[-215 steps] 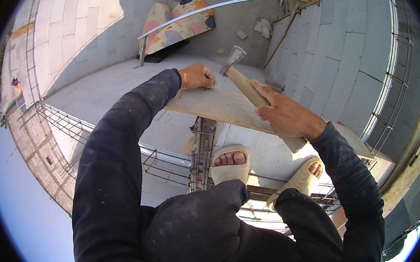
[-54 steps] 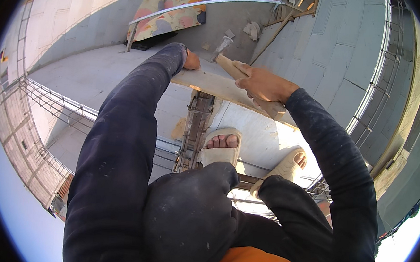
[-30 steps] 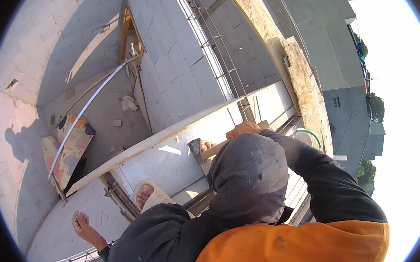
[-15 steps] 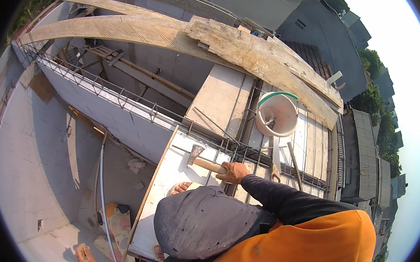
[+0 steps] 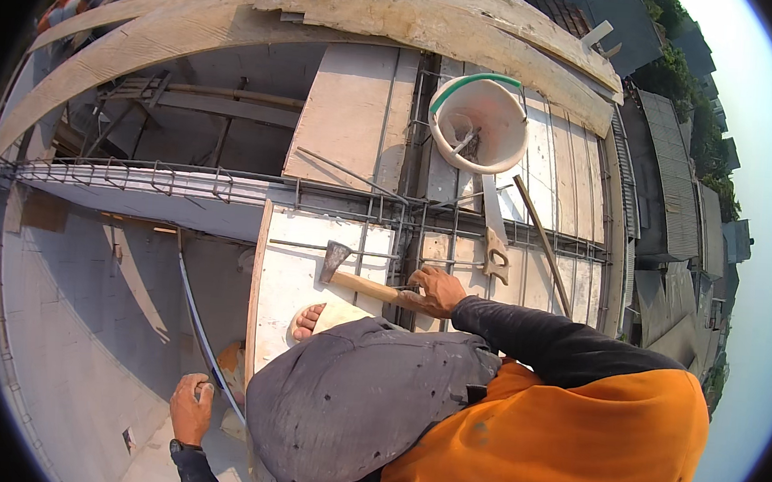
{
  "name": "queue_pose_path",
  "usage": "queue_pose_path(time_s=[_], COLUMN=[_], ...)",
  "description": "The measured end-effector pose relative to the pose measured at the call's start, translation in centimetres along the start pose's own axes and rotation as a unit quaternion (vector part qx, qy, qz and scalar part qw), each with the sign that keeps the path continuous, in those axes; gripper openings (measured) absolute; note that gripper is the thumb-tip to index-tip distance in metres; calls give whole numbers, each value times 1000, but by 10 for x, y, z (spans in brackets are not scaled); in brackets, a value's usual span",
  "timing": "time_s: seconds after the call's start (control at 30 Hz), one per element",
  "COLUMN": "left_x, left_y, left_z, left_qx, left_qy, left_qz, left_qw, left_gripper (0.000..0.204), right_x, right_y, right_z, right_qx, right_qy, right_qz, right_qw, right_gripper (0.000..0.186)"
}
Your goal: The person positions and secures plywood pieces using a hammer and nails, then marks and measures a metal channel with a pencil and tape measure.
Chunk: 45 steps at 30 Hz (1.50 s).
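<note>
The right hand point(image 5: 437, 292) is resting at the end of the wooden handle of a hatchet point(image 5: 369, 286); its fingers are bending over this end, but I cannot tell whether they are clamping it firmly or only touching it. The hatchet is lying across a pale board point(image 5: 298, 280) and the steel rods point(image 5: 411, 234) beside it, with its metal head over the board and pointing to the left side. Near the head, a foot in a cream sandal point(image 5: 341, 314) is standing on the same board, partly hidden by the grey knee point(image 5: 348, 400). The left hand point(image 5: 192, 408) is hanging well apart from the hatchet, at the lower left, with fingers curling and the thumb near them; I cannot tell whether the tips are meeting. In the view, a long thin strip point(image 5: 198, 317) is passing just beside this hand. Beyond the right hand, a handsaw point(image 5: 498, 254) is lying with its wooden grip toward the person, and its blade is reaching toward a whitish bucket point(image 5: 505, 133) with a green handle. To the right of the saw, a dark narrow bar point(image 5: 542, 243) is lying aslant.
</note>
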State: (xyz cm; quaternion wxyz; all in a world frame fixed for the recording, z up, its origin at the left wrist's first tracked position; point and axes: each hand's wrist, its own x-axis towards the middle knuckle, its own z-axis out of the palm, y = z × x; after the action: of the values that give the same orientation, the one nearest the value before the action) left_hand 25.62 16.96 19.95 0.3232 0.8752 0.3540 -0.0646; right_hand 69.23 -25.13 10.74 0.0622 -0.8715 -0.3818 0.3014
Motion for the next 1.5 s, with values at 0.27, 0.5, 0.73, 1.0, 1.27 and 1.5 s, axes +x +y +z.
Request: queue_pose_path(time_s=[0.27,0.5,0.73,1.0,1.27,1.5], left_x=[-147,-251,-352,-480,-486,-427], left_y=[-92,15,45,234,431,419], left_z=[8,15,140,208,339,403], left_qx=[-44,-16,-309,-184,-173,-274], left_qy=[91,107,394,542,602,579], left_qz=[-188,-428,-466,-652,-754,-749], left_qw=[977,897,729,497,198,169], left_gripper=[30,39,24,22,29,37], right_x=[29,142,195,211,238,218], right_y=[-12,-95,-335,-330,-331,-347], right_z=[-31,-78,-31,66,48,47], right_qx=[54,29,15,-187,-296,-291], right_qy=[72,119,67,12,-261,-340], right_qz=[-36,-202,-510,-642,-591,-547], right_qw=[995,972,857,744,703,708], right_gripper=[44,36,33,69,62,53])
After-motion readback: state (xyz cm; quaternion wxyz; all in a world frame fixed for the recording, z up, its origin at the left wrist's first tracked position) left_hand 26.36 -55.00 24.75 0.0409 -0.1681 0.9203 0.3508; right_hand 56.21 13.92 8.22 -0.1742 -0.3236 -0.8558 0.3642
